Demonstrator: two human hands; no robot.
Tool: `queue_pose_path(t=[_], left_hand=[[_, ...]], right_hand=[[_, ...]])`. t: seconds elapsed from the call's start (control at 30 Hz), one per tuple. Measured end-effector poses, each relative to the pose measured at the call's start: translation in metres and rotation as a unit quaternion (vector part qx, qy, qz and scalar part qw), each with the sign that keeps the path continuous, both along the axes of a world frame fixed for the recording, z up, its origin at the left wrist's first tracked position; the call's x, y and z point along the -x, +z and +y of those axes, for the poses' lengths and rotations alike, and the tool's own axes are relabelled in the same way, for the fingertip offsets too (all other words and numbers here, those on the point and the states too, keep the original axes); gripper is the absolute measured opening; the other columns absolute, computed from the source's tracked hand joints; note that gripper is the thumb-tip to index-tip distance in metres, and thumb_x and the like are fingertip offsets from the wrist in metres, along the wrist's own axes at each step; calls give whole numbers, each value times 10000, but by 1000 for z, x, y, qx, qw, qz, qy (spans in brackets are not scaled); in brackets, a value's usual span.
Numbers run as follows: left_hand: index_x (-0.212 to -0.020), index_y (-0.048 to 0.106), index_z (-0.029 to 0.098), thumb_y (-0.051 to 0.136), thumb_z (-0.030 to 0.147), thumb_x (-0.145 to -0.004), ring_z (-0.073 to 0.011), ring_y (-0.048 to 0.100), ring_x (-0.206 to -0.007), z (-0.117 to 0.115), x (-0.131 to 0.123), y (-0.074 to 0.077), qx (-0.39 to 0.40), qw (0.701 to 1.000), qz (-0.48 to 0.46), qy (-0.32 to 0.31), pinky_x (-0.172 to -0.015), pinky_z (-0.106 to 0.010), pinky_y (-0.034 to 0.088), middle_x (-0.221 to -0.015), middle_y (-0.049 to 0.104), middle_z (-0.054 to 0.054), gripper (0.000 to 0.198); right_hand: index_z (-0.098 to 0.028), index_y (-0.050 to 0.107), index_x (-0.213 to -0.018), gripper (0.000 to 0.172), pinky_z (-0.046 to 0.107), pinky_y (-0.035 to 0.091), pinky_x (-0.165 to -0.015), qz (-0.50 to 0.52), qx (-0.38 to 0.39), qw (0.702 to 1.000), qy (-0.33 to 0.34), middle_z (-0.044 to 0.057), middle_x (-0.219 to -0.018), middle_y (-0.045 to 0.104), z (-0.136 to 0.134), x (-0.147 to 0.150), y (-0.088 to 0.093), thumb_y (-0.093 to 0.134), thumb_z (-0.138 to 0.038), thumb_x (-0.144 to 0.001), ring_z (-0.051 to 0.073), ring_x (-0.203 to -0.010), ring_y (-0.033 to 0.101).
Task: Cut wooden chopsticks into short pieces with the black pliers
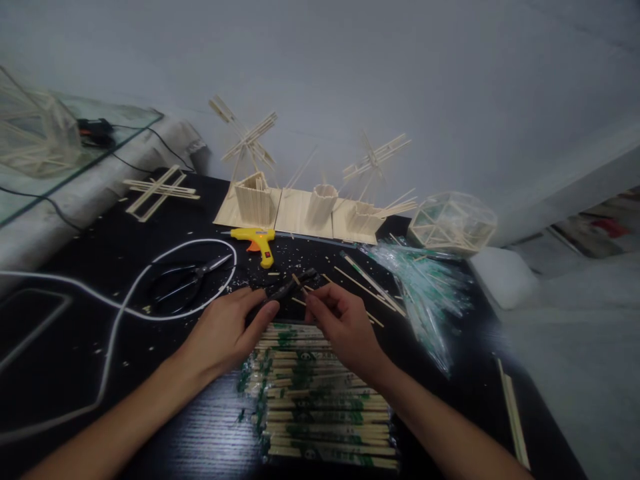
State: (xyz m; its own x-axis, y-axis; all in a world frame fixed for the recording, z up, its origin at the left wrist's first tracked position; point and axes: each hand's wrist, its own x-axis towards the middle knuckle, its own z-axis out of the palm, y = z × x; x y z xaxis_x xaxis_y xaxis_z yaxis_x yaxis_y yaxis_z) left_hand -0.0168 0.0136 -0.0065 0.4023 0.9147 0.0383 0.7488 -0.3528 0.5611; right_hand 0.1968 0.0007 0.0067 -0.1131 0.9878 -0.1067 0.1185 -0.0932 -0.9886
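Observation:
My left hand (235, 320) is closed around a dark hand tool (284, 291), whose kind is too dim to make out. A short piece of wooden stick (297, 281) crosses the tool's end. My right hand (343, 320) pinches a thin wooden stick close to that end, its fingertips partly hiding it. Beneath both hands lies a bundle of wrapped chopsticks (325, 407) in clear sleeves with green print. Loose sticks (367, 287) are scattered just beyond my right hand.
A yellow glue gun (257, 243) lies ahead, near black-handled pliers (195, 277) inside a looped white cable (173, 243). Behind stand stick structures (255, 200) on wooden bases. Empty plastic sleeves (425, 287) and a stick-framed polyhedron (453, 223) are at right; crossed sticks (160, 192) at left.

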Motion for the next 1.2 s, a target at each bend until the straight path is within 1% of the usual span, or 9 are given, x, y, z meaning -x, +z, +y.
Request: queue_pose_path(t=[0.2, 0.33, 0.47, 0.6, 0.7, 0.83, 0.93, 1.03, 1.2], left_hand=[[-881, 620, 196, 347, 450, -1021, -210, 632, -776, 0, 2, -8, -27, 1000, -8, -5, -717, -331, 463, -840, 651, -52, 399], [-929, 619, 194, 353, 448, -1016, -212, 621, -785, 2, 6, -15, -49, 998, -34, -22, -718, -330, 464, -850, 645, -52, 378], [-1006, 619, 187, 375, 443, -1003, -215, 616, -792, 2, 13, -23, -87, 991, -85, -51, -709, -325, 467, -868, 643, -52, 354], [-1091, 612, 193, 392, 467, -995, -224, 624, -848, 3, 18, -25, -103, 984, -115, -86, -743, -327, 479, -937, 656, -64, 365], [-1108, 609, 192, 374, 498, -996, -230, 625, -865, 5, 20, -24, -114, 980, -126, -104, -757, -334, 486, -953, 653, -72, 401], [-1131, 602, 180, 359, 536, -995, -236, 632, -853, 7, 21, -23, -145, 971, -136, -129, -755, -339, 502, -963, 656, -87, 452], [-1161, 596, 168, 362, 540, -996, -249, 646, -891, 8, 22, -23, -169, 966, -141, -133, -769, -339, 513, -1007, 666, -107, 469], [-1160, 600, 171, 372, 517, -997, -250, 648, -919, 8, 22, -22, -157, 970, -134, -127, -793, -341, 514, -1027, 668, -107, 445], [-1084, 622, 191, 390, 460, -991, -232, 633, -876, 6, 19, -16, -84, 984, -114, -105, -778, -332, 496, -962, 667, -73, 367]], right_hand=[[-191, 609, -773, 234, 223, 344, -477, 29, -2, 999, 14, -23, -630, 599, 0, -2, 2, 660, -379, -902, 93, -517, 456], [-183, 610, -802, 290, 209, 250, -413, 89, 35, 994, 52, -31, -616, 601, 2, -5, 6, 690, -450, -882, 65, -450, 359], [-176, 593, -784, 317, 194, 213, -394, 150, 79, 982, 90, -36, -608, 606, 0, -7, 9, 726, -451, -867, 44, -423, 334], [-178, 573, -762, 310, 189, 189, -389, 207, 112, 965, 117, -39, -601, 604, -4, -7, 11, 736, -417, -875, 35, -416, 323], [-172, 593, -783, 298, 186, 168, -378, 246, 155, 946, 143, -46, -592, 576, -6, -7, 12, 753, -410, -865, 32, -414, 308], [-147, 640, -863, 274, 184, 122, -357, 309, 232, 897, 214, -65, -574, 527, -5, -8, 9, 761, -393, -862, 21, -391, 241], [-137, 649, -875, 259, 181, 105, -347, 336, 254, 877, 231, -63, -578, 528, -5, -8, 7, 758, -372, -869, 17, -384, 237], [-139, 657, -884, 234, 176, 110, -344, 344, 254, 874, 228, -66, -579, 523, -4, -9, 6, 732, -360, -895, 18, -384, 223], [-146, 661, -860, 253, 174, 111, -349, 332, 253, 887, 197, -71, -578, 509, -1, -8, 7, 735, -386, -887, 16, -389, 210]])
